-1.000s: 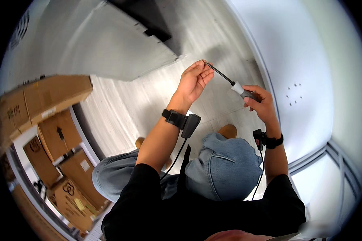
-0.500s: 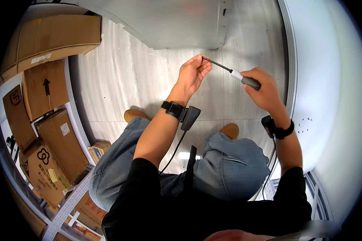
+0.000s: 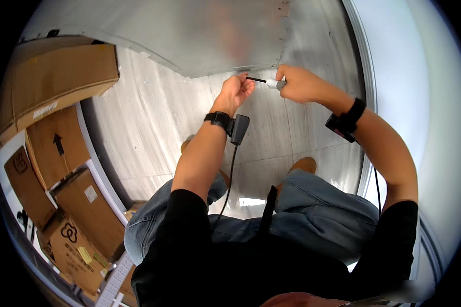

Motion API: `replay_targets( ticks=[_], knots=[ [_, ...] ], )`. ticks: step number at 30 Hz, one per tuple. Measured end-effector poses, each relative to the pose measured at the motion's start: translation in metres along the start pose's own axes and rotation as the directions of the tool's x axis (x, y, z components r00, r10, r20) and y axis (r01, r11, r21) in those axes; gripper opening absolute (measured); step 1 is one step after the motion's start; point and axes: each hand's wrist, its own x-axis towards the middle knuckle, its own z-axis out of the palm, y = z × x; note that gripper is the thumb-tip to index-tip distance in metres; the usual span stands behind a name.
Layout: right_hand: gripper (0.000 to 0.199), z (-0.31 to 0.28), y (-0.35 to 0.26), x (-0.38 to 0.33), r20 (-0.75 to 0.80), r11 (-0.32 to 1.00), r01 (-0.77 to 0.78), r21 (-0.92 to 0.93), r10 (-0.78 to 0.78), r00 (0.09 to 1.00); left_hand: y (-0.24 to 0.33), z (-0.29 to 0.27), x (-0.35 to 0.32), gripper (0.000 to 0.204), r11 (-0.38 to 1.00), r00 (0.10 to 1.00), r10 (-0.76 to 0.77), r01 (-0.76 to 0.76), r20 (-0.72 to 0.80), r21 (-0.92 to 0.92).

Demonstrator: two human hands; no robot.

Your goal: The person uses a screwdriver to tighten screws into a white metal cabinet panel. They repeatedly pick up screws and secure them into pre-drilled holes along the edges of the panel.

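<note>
Right hand (image 3: 298, 86) was wrapped round a screwdriver (image 3: 273, 83), left hand (image 3: 234, 90) sat half-curled at its tip (couldn't tell if pinching), metal panel (image 3: 200, 43) just past those fingers.

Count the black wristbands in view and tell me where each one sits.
2: one black wristband just behind the left hand, which is at the screwdriver tip; the other wristband just behind the right hand, which grips that tool. Neither is hidden.

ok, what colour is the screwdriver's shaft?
Black; the shaft shows best in the head view.
</note>
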Motion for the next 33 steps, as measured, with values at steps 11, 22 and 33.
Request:
replay_targets(
  ticks=[11,22,33],
  knots=[
    [0.039,0.101,0.04,0.01,-0.149,0.614,-0.062,0.787,0.287,0.946,0.044,0.005,0.064,0.013,0.931,0.995,0.085,-0.099,0.057,0.351],
    [0.043,0.144,0.029,0.052,-0.218,0.319,0.089,0.944,0.399,0.891,0.064,0.019,0.097,0.011,0.95,0.982,0.156,-0.18,0.111,0.254],
    [0.047,0.159,0.027,0.063,-0.128,0.225,0.029,0.974,0.441,0.888,0.046,0.031,0.107,0.018,0.885,0.931,0.364,-0.335,-0.034,0.322]
  ],
)
